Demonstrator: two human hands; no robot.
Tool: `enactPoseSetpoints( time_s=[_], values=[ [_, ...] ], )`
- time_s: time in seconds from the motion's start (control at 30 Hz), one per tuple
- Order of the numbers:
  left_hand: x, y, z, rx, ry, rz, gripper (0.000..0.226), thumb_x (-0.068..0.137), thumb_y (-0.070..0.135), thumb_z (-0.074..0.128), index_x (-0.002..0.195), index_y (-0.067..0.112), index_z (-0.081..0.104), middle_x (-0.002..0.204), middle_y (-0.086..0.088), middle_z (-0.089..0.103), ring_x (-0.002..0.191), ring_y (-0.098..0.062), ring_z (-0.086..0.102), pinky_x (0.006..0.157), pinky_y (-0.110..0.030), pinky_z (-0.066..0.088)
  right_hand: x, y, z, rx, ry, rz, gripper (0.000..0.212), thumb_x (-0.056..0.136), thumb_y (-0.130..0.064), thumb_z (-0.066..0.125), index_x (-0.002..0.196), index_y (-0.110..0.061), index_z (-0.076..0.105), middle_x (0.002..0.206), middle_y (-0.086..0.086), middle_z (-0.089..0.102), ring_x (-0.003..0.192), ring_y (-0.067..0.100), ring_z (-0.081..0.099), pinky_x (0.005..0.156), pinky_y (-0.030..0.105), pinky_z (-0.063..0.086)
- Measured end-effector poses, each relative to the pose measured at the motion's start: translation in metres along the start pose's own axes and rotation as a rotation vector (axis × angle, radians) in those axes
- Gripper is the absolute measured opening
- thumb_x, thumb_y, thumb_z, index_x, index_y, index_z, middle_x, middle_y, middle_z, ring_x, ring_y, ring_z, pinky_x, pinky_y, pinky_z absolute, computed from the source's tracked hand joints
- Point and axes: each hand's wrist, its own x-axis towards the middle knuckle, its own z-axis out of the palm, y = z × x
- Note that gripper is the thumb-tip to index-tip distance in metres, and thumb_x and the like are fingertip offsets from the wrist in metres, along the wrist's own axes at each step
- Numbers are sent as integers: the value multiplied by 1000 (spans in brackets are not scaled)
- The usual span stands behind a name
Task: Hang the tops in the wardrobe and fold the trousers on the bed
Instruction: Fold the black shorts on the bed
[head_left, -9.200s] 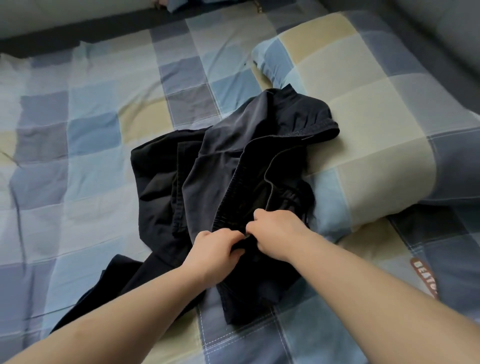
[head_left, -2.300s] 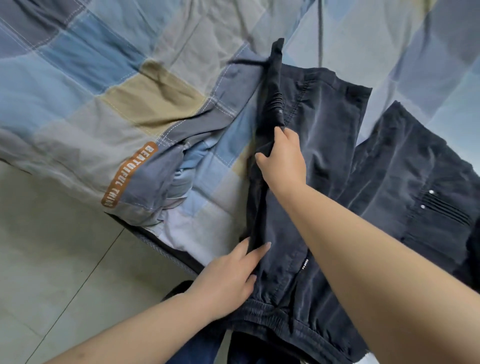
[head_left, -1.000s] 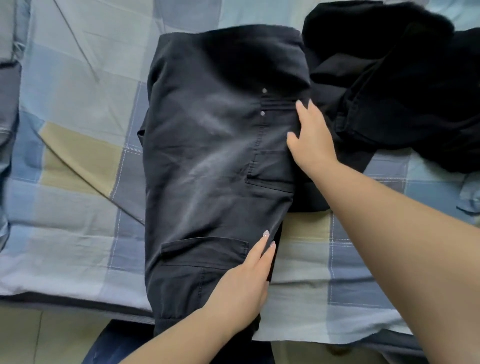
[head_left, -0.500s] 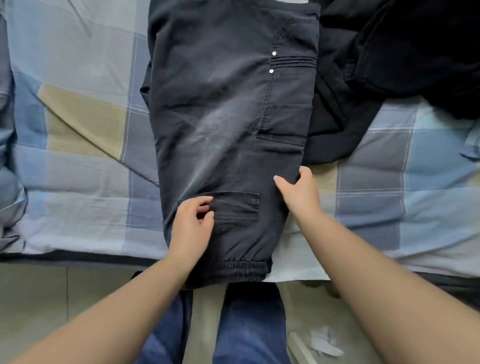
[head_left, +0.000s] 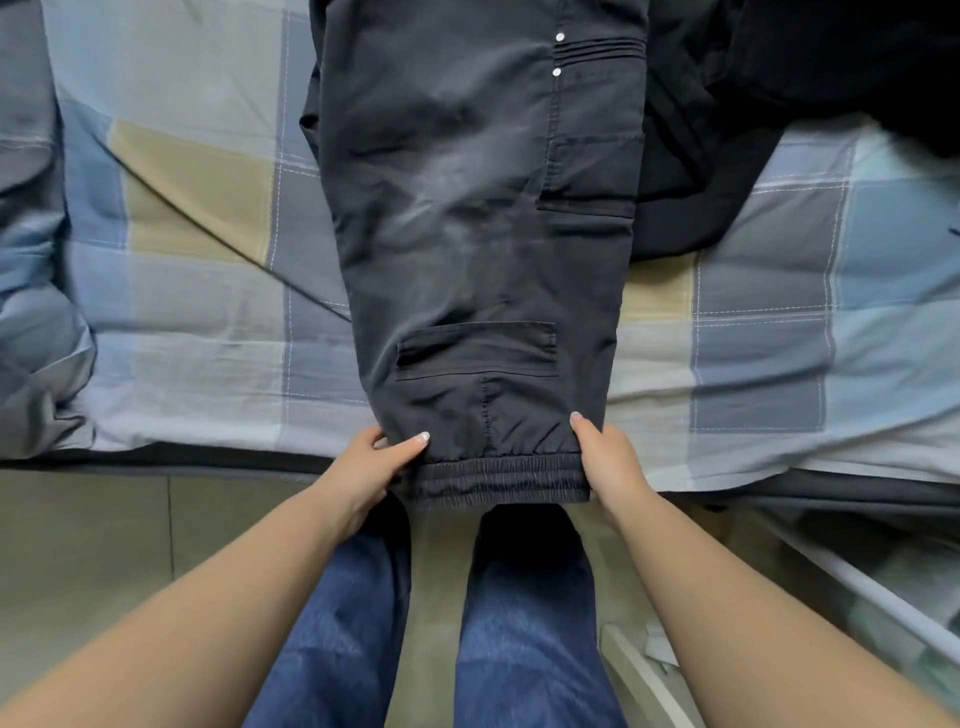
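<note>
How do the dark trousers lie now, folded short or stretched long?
Stretched long: the dark trousers lie flat, both hands gripping the cuff.

The trousers (head_left: 467, 208) are matt dark cloth, faded pale in streaks, with shiny metal studs (head_left: 559, 37) and a ribbed elastic cuff (head_left: 501, 480); the bed (head_left: 197, 208) wears soft, creased checked cloth.

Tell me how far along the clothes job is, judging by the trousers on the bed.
Done: the dark trousers lie flat and lengthwise on the checked bed cover, legs stacked. In hand: the left hand and right hand pinch the elastic cuff at the bed's edge, ready to fold it up. Left: the folds themselves, and the black garment heaped to the right.
</note>
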Motion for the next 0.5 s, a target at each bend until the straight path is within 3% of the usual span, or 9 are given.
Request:
enactPoseSetpoints(
  time_s=[0.07, 0.17, 0.33, 0.5],
  values=[
    [-1, -6, 1, 0, -17, 5, 34, 89, 26, 66, 119, 12, 60, 103, -12, 70, 84, -6, 65, 77, -27, 50, -2, 4, -2, -10, -18, -34, 23, 97, -38, 47, 109, -22, 58, 87, -12, 61, 78, 5, 58, 54, 18, 42],
    [-7, -9, -3, -29, -7, 33, 36, 88, 25, 67, 121, 10, 62, 114, -4, 70, 107, -20, 65, 102, -40, 46, -9, 10, -2, -6, -76, -84, 25, 94, -35, 55, 112, -19, 60, 93, -11, 65, 82, 6, 63, 53, 15, 48],
    [-27, -11, -13, -45, -3, 35, 33, 87, 31, 68, 114, 12, 65, 110, -5, 72, 107, -25, 66, 100, -48, 47, -33, 14, -4, 93, -106, -65, 23, 91, -34, 60, 107, -18, 64, 103, 2, 71, 94, 21, 67, 84, 39, 56],
    [-67, -21, -30, -67, 5, -54, 41, 85, 32, 70, 111, 1, 64, 107, -13, 72, 102, -29, 68, 95, -42, 51, -82, 23, -2, 159, -132, 22, 21, 91, -31, 62, 101, -12, 66, 104, 7, 71, 95, 23, 67, 85, 39, 56]
  ],
)
